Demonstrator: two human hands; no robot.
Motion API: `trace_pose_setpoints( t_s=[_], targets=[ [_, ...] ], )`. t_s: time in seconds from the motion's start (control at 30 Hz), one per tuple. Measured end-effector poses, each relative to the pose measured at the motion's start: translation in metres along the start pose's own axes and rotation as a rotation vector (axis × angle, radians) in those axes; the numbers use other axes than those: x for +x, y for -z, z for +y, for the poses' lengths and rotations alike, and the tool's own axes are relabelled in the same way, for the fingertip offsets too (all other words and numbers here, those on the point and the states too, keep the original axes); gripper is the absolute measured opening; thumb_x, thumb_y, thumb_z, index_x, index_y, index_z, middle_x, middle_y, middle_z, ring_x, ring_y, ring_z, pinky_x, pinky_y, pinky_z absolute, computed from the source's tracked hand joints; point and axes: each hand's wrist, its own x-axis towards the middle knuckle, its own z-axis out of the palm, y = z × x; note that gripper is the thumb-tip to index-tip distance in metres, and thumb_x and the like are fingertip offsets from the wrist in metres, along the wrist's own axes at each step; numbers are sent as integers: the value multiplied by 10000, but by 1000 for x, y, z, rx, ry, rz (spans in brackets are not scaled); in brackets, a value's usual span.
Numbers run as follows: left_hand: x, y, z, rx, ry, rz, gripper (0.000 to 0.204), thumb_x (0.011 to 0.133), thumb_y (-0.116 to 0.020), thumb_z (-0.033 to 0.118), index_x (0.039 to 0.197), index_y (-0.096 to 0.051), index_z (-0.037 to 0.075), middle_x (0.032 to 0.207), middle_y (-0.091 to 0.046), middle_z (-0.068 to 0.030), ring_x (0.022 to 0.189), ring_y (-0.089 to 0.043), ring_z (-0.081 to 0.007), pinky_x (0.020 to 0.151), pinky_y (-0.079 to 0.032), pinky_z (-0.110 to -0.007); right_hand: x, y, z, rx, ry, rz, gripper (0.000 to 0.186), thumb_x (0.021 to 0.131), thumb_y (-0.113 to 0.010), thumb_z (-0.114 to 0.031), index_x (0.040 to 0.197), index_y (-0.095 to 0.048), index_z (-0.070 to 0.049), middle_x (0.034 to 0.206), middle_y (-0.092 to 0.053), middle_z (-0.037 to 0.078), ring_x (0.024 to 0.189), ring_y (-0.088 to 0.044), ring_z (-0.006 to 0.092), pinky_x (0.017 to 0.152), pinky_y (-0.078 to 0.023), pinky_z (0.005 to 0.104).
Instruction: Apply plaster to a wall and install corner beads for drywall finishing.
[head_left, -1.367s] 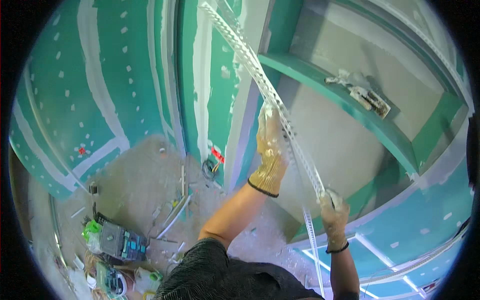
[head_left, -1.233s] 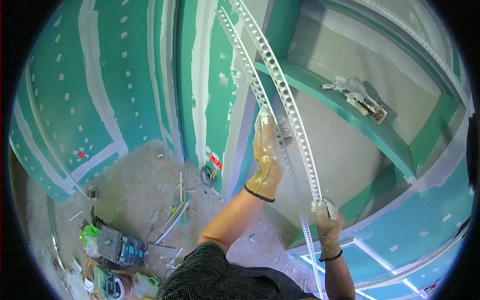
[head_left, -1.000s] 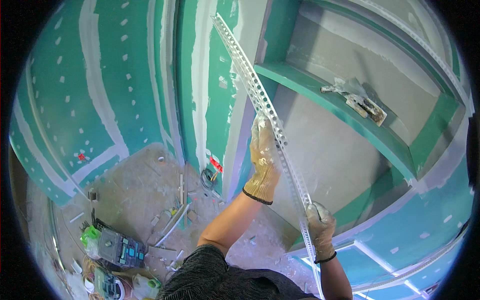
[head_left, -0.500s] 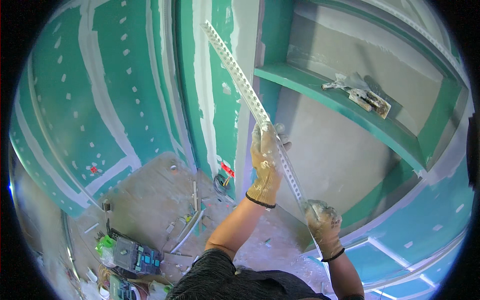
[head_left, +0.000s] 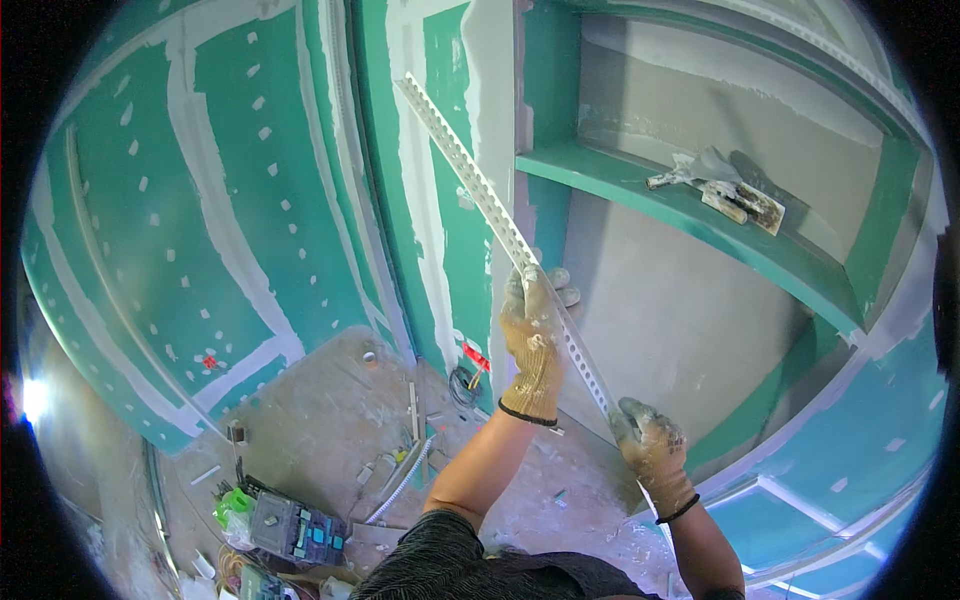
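A long white perforated corner bead (head_left: 468, 178) slants across the view, its far end high at the upper left and its near end running down past my right forearm. My left hand (head_left: 533, 325), in a tan glove smeared with plaster, is closed round the bead near its middle. Lower down and to the right, my right hand (head_left: 652, 445), gloved the same way, grips the bead too. Both hands hold it in the air in front of a recessed niche (head_left: 680, 290) with a green shelf (head_left: 690, 225).
On the shelf lie plaster-coated trowels and a putty knife (head_left: 722, 190). Green plasterboard walls (head_left: 240, 180) with white joint strips stand left. A tool case (head_left: 297, 527), a green bag (head_left: 235, 505), a cable coil (head_left: 465, 385) and scraps lie on the dusty floor (head_left: 330, 400).
The bead's far end has dipped slightly down and left. Both hands have shifted a little lower in view, still holding the bead, while the surroundings slid slightly right and down.
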Motion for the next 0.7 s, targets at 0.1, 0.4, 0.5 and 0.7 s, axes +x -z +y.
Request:
trace_pose_setpoints(
  t_s=[0.1, 0.4, 0.5, 0.7],
  targets=[
    [-10, 7, 3, 3, -58, -35, 424, 1081, -542, 325, 1364, -543, 10, 1004, -702, -85, 780, -668, -143, 721, -567, -302, 0, 13, -11, 124, -145, -242, 328, 994, -642, -353, 1130, -751, -75, 964, -737, 207, 900, -723, 386, 801, -565, 469],
    [14, 54, -34, -430, -68, -389, 490, 1039, -638, 374, 1369, -581, 16, 1026, -686, -105, 824, -688, -189, 694, -584, -359, -13, 5, 5, 319, -242, -403, 380, 1020, -593, -428, 1190, -735, -119, 1000, -735, 220, 942, -730, 386, 856, -563, 459],
    [31, 62, -39, -73, -403, -555, 499, 1029, -634, 359, 1380, -579, 9, 1145, -664, -154, 1023, -654, -263, 811, -557, -428, -5, -10, 26, 353, -356, -533, 475, 998, -615, -499, 1210, -728, -90, 1114, -728, 223, 1034, -707, 384, 925, -549, 453],
    [39, 19, -14, 231, -179, -187, 662, 1018, -446, 293, 1556, -330, -74, 1486, -492, -247, 1349, -511, -413, 1204, -336, -576, -39, 18, 105, 362, -249, -233, 313, 1024, -656, -249, 1273, -710, -66, 1187, -751, 127, 1062, -686, 187, 978, -530, 332]
  ],
)
